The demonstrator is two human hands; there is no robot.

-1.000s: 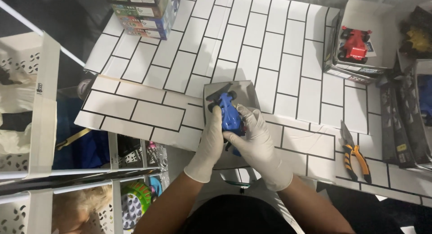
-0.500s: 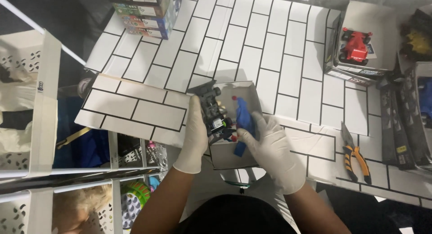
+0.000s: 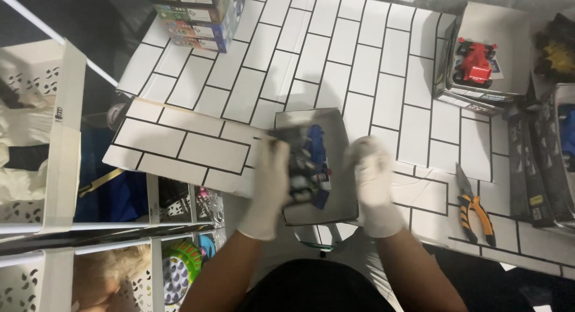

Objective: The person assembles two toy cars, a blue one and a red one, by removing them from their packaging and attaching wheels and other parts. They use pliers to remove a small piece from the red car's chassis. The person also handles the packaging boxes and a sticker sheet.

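Observation:
Both my hands wear white gloves over a grey flat tray (image 3: 336, 127) on the white tiled table. My left hand (image 3: 268, 189) grips a dark toy car chassis (image 3: 297, 168) at the tray's left side. A blue car body shell (image 3: 318, 157) lies on the tray just right of the chassis. My right hand (image 3: 374, 183) is blurred at the tray's right edge, apart from the blue shell, with nothing seen in it.
A red toy car (image 3: 476, 63) sits on a box at the back right. Orange-handled pliers (image 3: 476, 211) lie to the right of my right hand. Stacked boxes (image 3: 194, 15) stand at the back left. White perforated baskets (image 3: 36, 138) fill shelves on the left. Dark packages (image 3: 539, 162) line the right edge.
My right hand has let go of the blue shell and moved right off the tray. The left hand keeps the dark chassis, and the blue shell now lies on the tray.

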